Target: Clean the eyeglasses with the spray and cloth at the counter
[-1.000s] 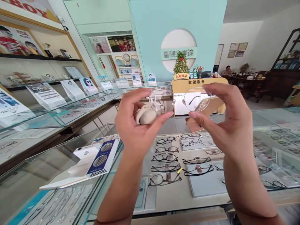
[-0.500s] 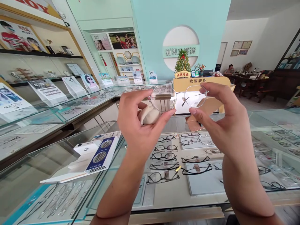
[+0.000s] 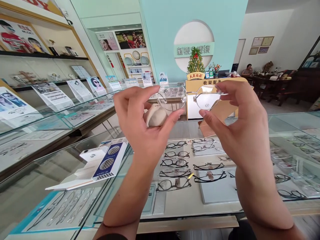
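Observation:
A pair of thin metal-rimmed eyeglasses point(image 3: 173, 99) is held up at chest height above the glass counter, its round clear lenses facing me. My left hand point(image 3: 141, 121) pinches the left rim between thumb and fingers. A crumpled beige cloth-like wad point(image 3: 157, 116) is tucked into that same palm. On the other side, my right hand point(image 3: 243, 123) grips the right rim, forefinger at the top and thumb near the lower edge. A small logo shows on the right lens. The folded-back temples are mostly hidden or see-through behind the lenses.
Below the hands, a glass display counter point(image 3: 180, 208) contains rows of eyeglasses point(image 3: 175, 163). A white and blue display box point(image 3: 110, 161) stands on the glass at left. Beyond are a yellow cashier desk point(image 3: 240, 83), a plant point(image 3: 195, 63) and a seated person point(image 3: 247, 70).
Both hands and the eyeglasses sit slightly higher in view, and my left hand has shifted a little left. The eyeglasses have turned slightly, so the temple tip shows elsewhere. Both grips stay.

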### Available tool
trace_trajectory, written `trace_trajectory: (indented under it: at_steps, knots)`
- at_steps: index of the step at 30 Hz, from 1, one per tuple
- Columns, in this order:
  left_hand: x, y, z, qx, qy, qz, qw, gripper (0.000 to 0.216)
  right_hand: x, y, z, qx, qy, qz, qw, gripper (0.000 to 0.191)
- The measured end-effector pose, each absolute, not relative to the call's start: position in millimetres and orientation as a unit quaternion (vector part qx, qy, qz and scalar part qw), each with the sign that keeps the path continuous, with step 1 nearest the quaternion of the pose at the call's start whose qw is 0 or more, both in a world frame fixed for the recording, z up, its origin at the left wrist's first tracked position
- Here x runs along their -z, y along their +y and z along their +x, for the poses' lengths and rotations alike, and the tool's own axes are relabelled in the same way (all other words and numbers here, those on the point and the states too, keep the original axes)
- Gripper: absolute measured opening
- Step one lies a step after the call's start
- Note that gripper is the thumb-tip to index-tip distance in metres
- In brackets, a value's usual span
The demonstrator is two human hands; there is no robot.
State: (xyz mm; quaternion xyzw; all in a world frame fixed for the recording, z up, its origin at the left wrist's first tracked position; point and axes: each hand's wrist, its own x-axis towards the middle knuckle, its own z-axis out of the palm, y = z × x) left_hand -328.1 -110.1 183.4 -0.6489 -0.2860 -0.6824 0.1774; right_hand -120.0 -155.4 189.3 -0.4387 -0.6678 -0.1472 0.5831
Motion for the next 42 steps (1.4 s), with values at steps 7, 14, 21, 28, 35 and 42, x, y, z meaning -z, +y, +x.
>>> trace_trajectory:
  at_steps: [7,14,21,28,35,42]
  knots:
    - [-184.8,-108.3,-332.5,0.670,-0.294,-0.658,0.177,0.051,-189.6,-158.8,-123.8,0.149,-0.660,-0.446,0.586,0.050]
    - [-183.2,-98.6,-338.0,0.668,-0.305,-0.655,0.179,0.056,-188.0,-158.3,-131.3,0.167,-0.648,-0.439,0.600,0.051]
    - [-185.2,-100.3,-340.3,0.665,-0.296,-0.664,0.168,0.052,-186.0,-160.3,-140.4,0.188,-0.645,-0.423,0.608,0.051]
    - [-187.2,-102.1,-341.8,0.657,-0.305,-0.672,0.157,0.049,-186.0,-165.0,-143.3,0.192,-0.635,-0.425,0.616,0.051]
    - [-187.0,-96.9,-344.6,0.647,-0.312,-0.681,0.143,0.046,-185.1,-164.3,-142.8,0.188,-0.634,-0.413,0.626,0.054]
    - [-185.0,-94.6,-342.7,0.643,-0.307,-0.688,0.137,0.048,-184.6,-167.2,-141.7,0.177,-0.638,-0.412,0.626,0.057]
